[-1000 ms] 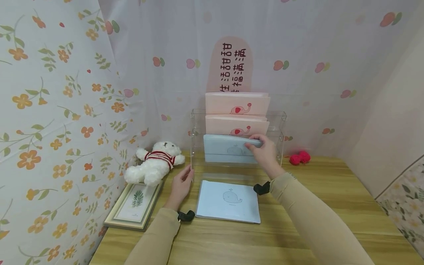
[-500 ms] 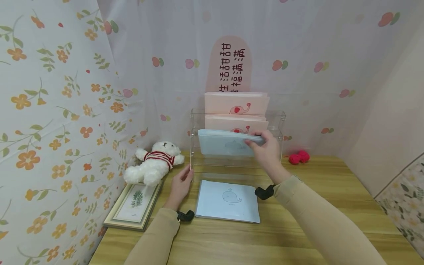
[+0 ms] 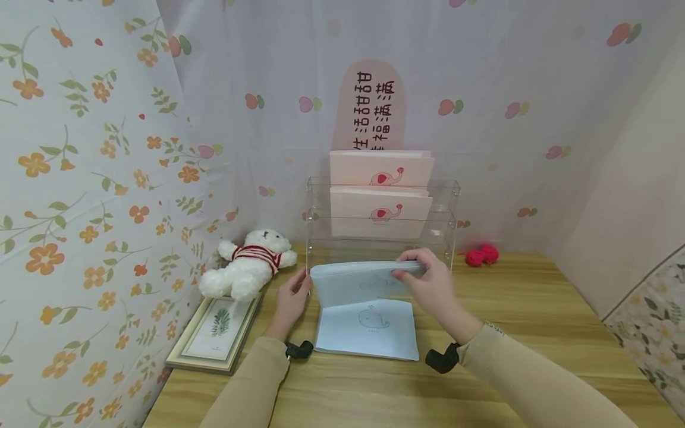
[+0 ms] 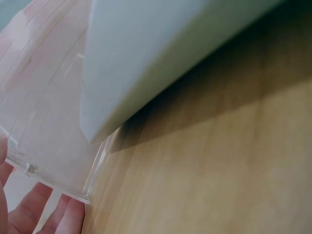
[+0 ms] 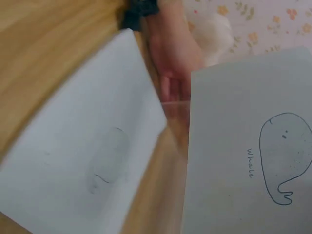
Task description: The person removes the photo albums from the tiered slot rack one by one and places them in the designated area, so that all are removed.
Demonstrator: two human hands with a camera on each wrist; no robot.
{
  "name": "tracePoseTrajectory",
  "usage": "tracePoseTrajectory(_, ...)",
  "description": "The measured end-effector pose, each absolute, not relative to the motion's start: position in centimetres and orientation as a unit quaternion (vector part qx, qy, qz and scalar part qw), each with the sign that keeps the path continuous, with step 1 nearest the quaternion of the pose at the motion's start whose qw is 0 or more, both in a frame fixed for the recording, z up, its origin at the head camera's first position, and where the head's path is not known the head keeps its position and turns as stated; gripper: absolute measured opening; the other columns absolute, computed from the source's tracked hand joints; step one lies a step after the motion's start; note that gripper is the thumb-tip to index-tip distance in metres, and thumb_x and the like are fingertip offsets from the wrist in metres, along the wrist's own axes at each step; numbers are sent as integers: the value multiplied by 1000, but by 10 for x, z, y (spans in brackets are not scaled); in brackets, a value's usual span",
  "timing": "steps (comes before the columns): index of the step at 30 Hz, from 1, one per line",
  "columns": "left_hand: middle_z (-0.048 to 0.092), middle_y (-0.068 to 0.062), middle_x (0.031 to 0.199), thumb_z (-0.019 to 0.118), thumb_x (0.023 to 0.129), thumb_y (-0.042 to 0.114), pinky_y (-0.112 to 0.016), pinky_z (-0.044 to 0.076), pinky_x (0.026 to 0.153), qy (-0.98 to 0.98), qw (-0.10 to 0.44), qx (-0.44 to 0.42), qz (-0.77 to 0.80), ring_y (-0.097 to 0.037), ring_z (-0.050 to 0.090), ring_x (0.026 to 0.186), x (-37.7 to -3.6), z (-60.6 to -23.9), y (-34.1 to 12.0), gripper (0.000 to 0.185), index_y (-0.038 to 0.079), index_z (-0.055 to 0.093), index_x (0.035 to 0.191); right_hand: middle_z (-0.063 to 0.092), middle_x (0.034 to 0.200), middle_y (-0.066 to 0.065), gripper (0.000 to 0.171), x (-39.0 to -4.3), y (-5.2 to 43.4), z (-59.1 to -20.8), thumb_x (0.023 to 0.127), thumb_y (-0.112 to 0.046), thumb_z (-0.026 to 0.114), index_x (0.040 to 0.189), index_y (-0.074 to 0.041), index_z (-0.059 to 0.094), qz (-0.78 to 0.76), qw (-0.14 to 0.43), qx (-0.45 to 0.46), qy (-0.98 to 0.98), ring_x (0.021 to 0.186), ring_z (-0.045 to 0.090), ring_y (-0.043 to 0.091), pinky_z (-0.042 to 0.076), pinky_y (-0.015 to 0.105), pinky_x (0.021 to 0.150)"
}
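Note:
My right hand (image 3: pixel 430 288) pinches the upper right edge of a pale blue notebook (image 3: pixel 342 285), held tilted in front of the rack. The right wrist view shows a whale drawing on this notebook (image 5: pixel 224 122), with "Whale" written beside it. Below it, a second pale blue whale notebook (image 3: pixel 348 336) lies flat on the table and is partly covered. My left hand (image 3: pixel 291 303) grips the left side panel of a clear tiered rack (image 3: pixel 443 229); its fingers (image 4: pixel 31 207) wrap the panel's edge in the left wrist view. Two pink elephant notebooks (image 3: pixel 350 208) stand in the rack's upper tiers.
Left of the rack, a white teddy bear (image 3: pixel 243 270) in a striped top leans near stacked picture frames (image 3: pixel 211 333). A red pompom-like item (image 3: pixel 481 255) lies right of the rack. Patterned curtains (image 3: pixel 257 47) enclose the wooden table (image 3: pixel 342 398).
My right hand has lifted the blue notebook out of the rack's front tier and brought it down toward me, over the lying notebook. The left hand has stayed on the rack.

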State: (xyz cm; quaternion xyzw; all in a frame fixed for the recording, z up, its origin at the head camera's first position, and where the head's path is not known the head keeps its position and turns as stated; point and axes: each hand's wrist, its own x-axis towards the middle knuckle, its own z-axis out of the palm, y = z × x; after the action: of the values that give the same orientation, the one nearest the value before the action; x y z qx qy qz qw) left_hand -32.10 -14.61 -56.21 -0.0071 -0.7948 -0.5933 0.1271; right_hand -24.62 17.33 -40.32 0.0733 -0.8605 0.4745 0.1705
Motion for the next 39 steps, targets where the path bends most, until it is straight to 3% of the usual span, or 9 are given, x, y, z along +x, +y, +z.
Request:
tracePoseTrajectory(5, 73, -17, 147, 68, 112, 25, -44, 60, 108, -792, 121, -10, -598, -37, 73, 131, -321, -563, -147, 45, 11, 65, 154, 77, 115, 10, 21, -227, 175, -417, 88, -9, 92, 103, -10, 78, 463, 153, 74, -870, 114, 68, 27, 51, 46, 102)
tracePoseTrajectory(14, 72, -15, 148, 68, 111, 28, -51, 58, 111, -794, 116, -4, -597, -37, 73, 131, -317, -561, -147, 47, 14, 64, 156, 79, 115, 4, 21, -197, 174, -436, 89, -13, 93, 103, -14, 77, 485, 48, 32, -873, 114, 66, 19, 49, 39, 103)
tracePoseTrajectory(20, 72, -14, 149, 68, 111, 34, -53, 57, 112, -792, 109, 4, -600, -37, 72, 133, -317, -559, -147, 48, 17, 64, 156, 77, 108, 3, 22, -180, 170, -443, 87, -9, 93, 101, -12, 76, 510, -8, 14, -860, 106, 64, 16, 50, 31, 89)
tracePoseTrajectory(24, 71, -15, 150, 68, 111, 33, -55, 56, 114, -790, 109, 4, -604, -39, 70, 135, -318, -562, -148, 49, 16, 63, 157, 77, 106, 1, 24, -174, 169, -449, 86, -8, 94, 100, -14, 75, 500, -30, 13, -865, 102, 64, 17, 50, 31, 85)
tracePoseTrajectory(31, 72, -15, 149, 69, 111, 32, -53, 56, 114, -786, 110, 2, -609, -37, 71, 133, -320, -563, -147, 48, 14, 65, 155, 76, 105, -1, 27, -164, 175, -455, 83, -11, 95, 100, -16, 75, 480, -41, 57, -874, 104, 63, 15, 48, 29, 91)
tracePoseTrajectory(39, 74, -16, 146, 70, 111, 29, -46, 59, 110, -789, 123, -2, -602, -37, 73, 130, -320, -564, -145, 46, 12, 66, 153, 70, 102, -7, 29, -160, 186, -462, 85, -24, 95, 101, -23, 72, 405, -53, 166, -898, 96, 60, 9, 52, 26, 86)
